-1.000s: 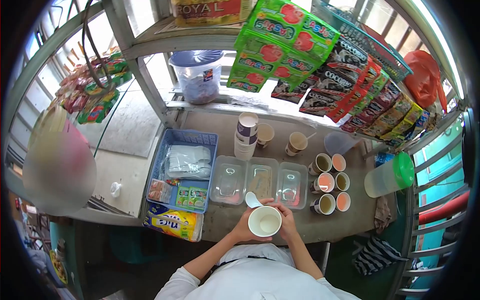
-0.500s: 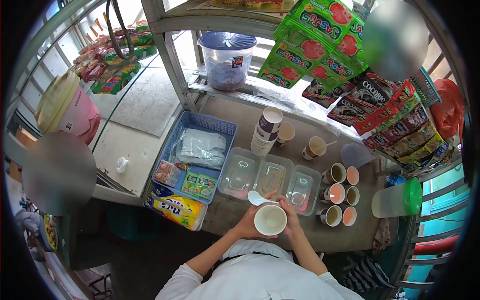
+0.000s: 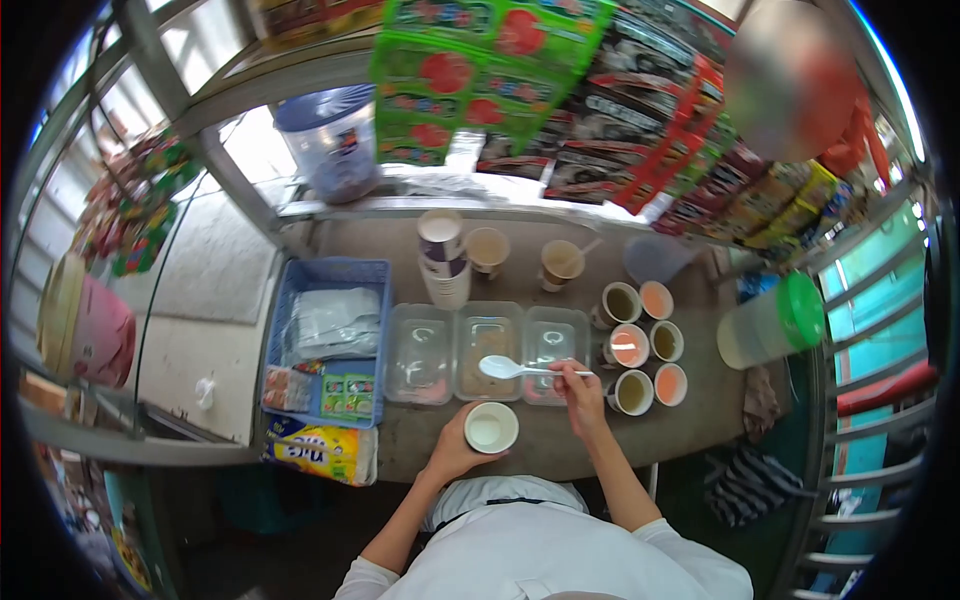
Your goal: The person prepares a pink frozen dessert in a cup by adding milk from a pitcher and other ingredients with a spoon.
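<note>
My left hand (image 3: pixel 455 446) is wrapped round a white paper cup (image 3: pixel 491 428) near the table's front edge. The cup's mouth faces up and its inside looks pale. In my right hand (image 3: pixel 583 396), the fingers pinch the handle of a white plastic spoon (image 3: pixel 500 368). The spoon's bowl points left, above the middle clear plastic container (image 3: pixel 488 312), which has something brownish in it. Beside that stand a left container (image 3: pixel 418 340) and a right container (image 3: pixel 556 335), both with a little pink at the bottom.
Several filled cups (image 3: pixel 626 345) with orange or dark greenish drinks stand at the right, near a green-lidded jug (image 3: pixel 765 325). Stacked paper cups (image 3: pixel 444 265) are behind the containers. A blue basket (image 3: pixel 384 330) sits left. Sachets (image 3: pixel 470 80) hang overhead.
My hands have moved apart. The spoon, earlier beside the cup, is now in my right hand over the middle container; the cup stays in my left. The camera view has shifted.
</note>
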A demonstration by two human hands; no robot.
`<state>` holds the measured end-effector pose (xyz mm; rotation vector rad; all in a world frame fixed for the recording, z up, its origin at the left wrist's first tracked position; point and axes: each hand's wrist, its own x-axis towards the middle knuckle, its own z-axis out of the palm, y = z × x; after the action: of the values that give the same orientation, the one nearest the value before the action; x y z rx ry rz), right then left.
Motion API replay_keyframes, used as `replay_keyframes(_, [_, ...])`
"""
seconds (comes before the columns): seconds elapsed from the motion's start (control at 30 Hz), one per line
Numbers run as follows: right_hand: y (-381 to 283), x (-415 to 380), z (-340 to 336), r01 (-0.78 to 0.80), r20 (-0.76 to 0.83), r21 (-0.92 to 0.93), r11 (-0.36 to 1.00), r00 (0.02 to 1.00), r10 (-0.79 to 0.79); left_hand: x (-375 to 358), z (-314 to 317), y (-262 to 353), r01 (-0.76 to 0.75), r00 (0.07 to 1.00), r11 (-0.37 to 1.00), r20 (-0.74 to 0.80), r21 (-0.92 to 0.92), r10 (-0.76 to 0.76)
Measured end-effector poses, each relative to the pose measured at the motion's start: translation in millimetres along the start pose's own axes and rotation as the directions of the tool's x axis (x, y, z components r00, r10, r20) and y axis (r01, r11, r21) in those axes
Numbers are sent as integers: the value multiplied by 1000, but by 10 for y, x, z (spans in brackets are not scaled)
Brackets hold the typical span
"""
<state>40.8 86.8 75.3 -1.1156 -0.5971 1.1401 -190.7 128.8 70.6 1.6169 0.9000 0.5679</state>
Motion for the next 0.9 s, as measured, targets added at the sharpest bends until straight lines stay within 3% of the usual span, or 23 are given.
replay_keyframes(0.07, [-47,-23,46,27,-3,-57,998,1000,-27,9,33,-76,-16,1000,1000,-14,17,17])
replay_keyframes(0.17, [-156,-68,151,46,30,121,992,998,-50,22,106,-138,60,997,997,-54,41,-57])
replay_keyframes(0.27, [-231,-46,218,7,29,219,976,999,-14,10,121,-107,-1,998,999,-60,39,4])
replay_keyframes(0.37, [-289,-81,234,25,26,3,1000,999,-25,13,105,-145,-14,999,1000,-37,-19,14])
replay_keyframes(0.5, [-298,-135,212,9,52,19,1000,999,-10,-14,67,-149,-52,999,997,-10,-54,52])
replay_keyframes(0.6, [-291,-184,171,0,29,49,999,1000,-2,-122,-5,-301,-143,988,987,-73,-76,137])
replay_keyframes(0.7, [-289,-229,139,2,-5,9,1000,1000,-1,-246,-170,-650,-56,980,996,-196,-74,41])
replay_keyframes(0.8, [-277,-242,120,6,-4,-5,1000,1000,-6,-245,-315,-820,240,865,921,-362,-308,-347])
replay_keyframes(0.9, [-263,-247,139,7,-4,-43,999,1000,-8,-156,-515,-595,319,776,791,-336,-522,-534])
